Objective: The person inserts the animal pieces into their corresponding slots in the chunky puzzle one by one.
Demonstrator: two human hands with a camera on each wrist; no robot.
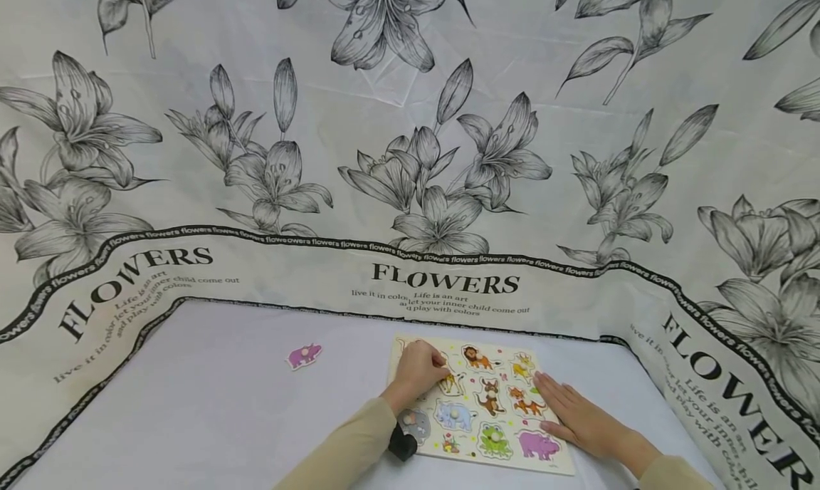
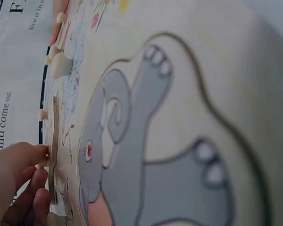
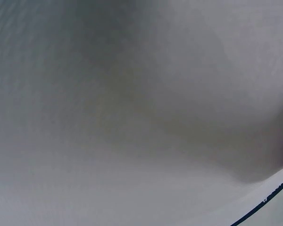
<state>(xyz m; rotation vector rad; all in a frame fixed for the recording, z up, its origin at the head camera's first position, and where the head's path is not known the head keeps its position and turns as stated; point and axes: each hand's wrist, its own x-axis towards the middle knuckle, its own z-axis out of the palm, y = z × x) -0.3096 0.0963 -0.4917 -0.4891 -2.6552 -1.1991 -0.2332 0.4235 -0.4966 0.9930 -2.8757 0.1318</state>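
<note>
A wooden animal puzzle board [image 1: 464, 444] lies on the white table cloth. Over its upper left part, my left hand [image 1: 418, 372] pinches the knob of a giraffe puzzle piece [image 1: 452, 384]. Side-on in the left wrist view, the thin edge of that piece [image 2: 54, 155] stands slightly off the board's face; whether any of it touches is hidden. Straight fingers of my right hand [image 1: 583, 415] rest along the board's right edge. Pictures on the board include a lion [image 1: 479, 357], a kangaroo [image 1: 491, 396], a frog [image 1: 495, 440] and a grey elephant [image 2: 122, 174].
A loose purple hippo piece [image 1: 304, 355] with a knob lies on the cloth left of the board. A purple hippo picture [image 1: 539, 445] fills the board's lower right corner. Flower-printed fabric [image 1: 448, 290] rises behind and on both sides. The right wrist view is mostly blurred pale cloth.
</note>
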